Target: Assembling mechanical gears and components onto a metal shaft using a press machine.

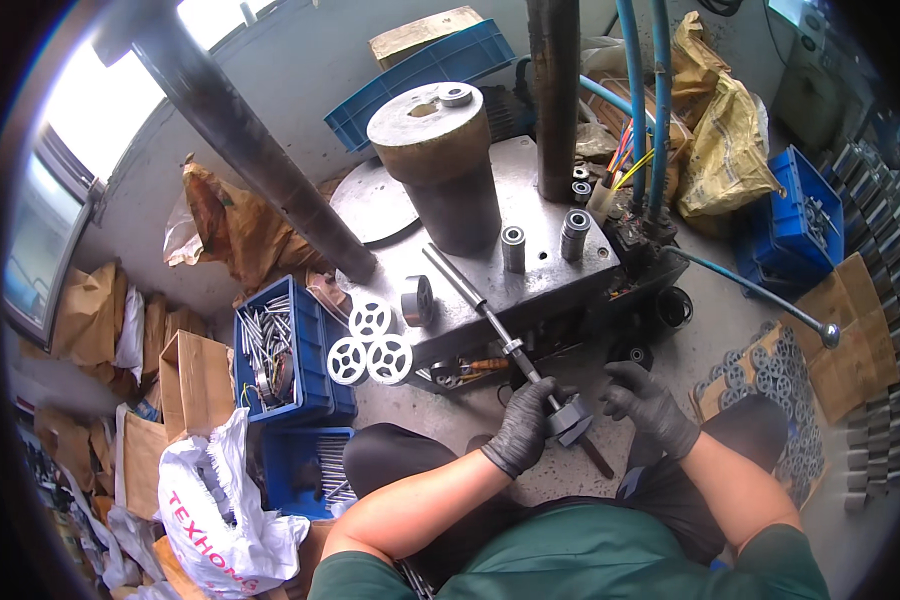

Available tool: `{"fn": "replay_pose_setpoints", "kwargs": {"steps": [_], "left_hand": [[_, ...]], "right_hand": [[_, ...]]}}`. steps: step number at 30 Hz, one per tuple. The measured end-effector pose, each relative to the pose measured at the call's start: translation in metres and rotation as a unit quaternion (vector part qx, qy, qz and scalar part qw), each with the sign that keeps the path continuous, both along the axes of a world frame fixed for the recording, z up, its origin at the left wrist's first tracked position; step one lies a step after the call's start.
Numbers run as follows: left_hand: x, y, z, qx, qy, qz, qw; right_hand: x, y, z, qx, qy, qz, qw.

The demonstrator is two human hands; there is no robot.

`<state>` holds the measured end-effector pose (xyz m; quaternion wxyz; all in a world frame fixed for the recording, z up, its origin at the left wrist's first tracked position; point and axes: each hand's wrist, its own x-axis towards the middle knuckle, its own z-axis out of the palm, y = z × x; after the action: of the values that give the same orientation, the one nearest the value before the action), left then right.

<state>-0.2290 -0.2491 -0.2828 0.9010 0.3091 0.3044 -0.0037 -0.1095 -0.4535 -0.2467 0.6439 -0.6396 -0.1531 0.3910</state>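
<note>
My left hand [523,428], in a dark grey glove, is wrapped around a long stepped metal shaft [500,330]. The shaft slants up and away, its far end over the press table. Beside my left fingers, a grey faceted metal block [568,420] sits at the shaft's near end. A dark brown bar [597,457] shows below the block. Gloved likewise, my right hand [653,405] hovers to the right of the block, fingers bent and apart, with nothing visible in them. Bearing stacks [513,248] [574,235] stand on the steel press table [545,270].
A thick cylinder [435,150] carrying one bearing [456,95] rises from the table between two dark columns [558,100]. White spoked discs [370,320] are at the table's left corner. Blue crates [288,350] of metal rods stand left; spoked parts [770,400] lie on cardboard right.
</note>
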Motion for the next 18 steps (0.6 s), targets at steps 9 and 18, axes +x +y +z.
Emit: {"fn": "replay_pose_setpoints", "kwargs": {"steps": [9,18], "left_hand": [[0.004,0.019,0.017,0.024,-0.005,0.024,0.999],[0.024,0.044,0.041,0.038,-0.026,0.021,0.999]], "right_hand": [[0.004,-0.002,-0.006,-0.121,-0.143,0.094,0.978],[0.002,-0.028,-0.025,-0.268,-0.401,0.188,0.855]]}}
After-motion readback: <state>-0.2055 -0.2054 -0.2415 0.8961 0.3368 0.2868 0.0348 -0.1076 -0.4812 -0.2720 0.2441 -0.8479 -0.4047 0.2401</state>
